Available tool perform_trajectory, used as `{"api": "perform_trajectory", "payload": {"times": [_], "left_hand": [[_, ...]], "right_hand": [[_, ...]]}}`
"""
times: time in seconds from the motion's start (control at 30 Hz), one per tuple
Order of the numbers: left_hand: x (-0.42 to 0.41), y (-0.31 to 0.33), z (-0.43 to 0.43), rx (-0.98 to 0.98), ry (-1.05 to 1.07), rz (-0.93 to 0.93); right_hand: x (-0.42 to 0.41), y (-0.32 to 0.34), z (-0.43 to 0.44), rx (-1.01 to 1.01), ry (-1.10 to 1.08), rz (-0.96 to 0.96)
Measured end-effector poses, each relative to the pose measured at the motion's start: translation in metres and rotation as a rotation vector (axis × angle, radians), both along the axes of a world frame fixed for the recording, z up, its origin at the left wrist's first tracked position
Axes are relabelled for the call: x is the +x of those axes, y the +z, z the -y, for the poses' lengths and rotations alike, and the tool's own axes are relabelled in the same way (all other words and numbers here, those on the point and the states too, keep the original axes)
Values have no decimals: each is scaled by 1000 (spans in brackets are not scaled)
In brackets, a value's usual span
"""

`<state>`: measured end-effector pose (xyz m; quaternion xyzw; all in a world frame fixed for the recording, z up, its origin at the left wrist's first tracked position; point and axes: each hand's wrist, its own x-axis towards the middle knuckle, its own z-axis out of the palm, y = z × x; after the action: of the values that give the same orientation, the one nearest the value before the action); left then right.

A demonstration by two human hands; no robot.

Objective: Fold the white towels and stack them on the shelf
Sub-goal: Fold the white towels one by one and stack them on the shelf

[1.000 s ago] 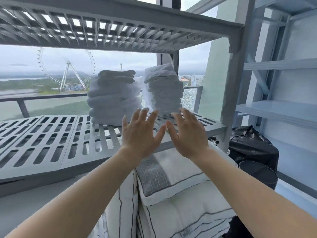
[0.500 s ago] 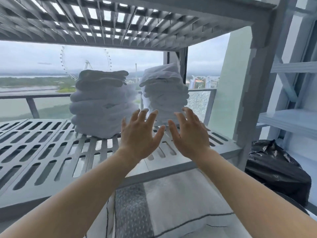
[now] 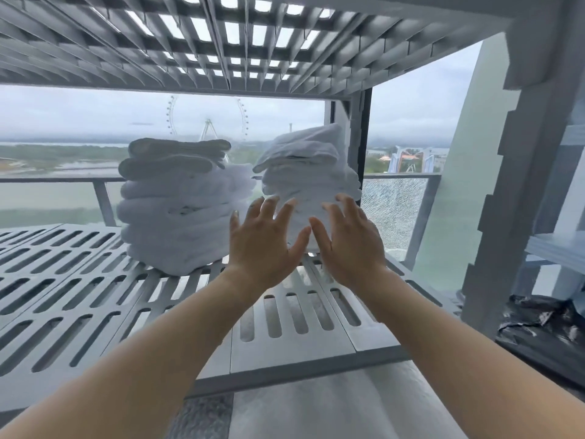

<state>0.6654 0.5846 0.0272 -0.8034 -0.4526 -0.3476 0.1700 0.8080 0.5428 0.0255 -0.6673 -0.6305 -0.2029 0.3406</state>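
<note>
Two stacks of folded white towels stand on the grey slotted shelf (image 3: 95, 299). The left stack (image 3: 180, 204) is wider and sits mid-shelf. The right stack (image 3: 308, 172) is narrower and leans a little, close to the shelf's back right post. My left hand (image 3: 262, 245) and my right hand (image 3: 351, 245) are raised side by side in front of the right stack's lower half, palms facing it, fingers spread, holding nothing. Whether the fingertips touch the towels cannot be told.
Another slotted shelf (image 3: 221, 42) hangs close overhead. A thick grey upright (image 3: 519, 185) bounds the shelf on the right, with a black plastic bag (image 3: 544, 331) beyond it. Packaged white bedding (image 3: 332, 407) lies below the shelf's front edge. A window is behind the stacks.
Both hands have moved forward over the shelf toward the right stack, and the camera has moved closer, so the stacks look larger. The hands stay open and empty.
</note>
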Motion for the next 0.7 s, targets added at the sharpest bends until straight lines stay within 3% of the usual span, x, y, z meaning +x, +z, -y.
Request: {"api": "perform_trajectory", "payload": {"times": [0.7], "left_hand": [[10,49,-99,75,-186,21]], "right_hand": [[8,39,-84,94,-121,1]]}}
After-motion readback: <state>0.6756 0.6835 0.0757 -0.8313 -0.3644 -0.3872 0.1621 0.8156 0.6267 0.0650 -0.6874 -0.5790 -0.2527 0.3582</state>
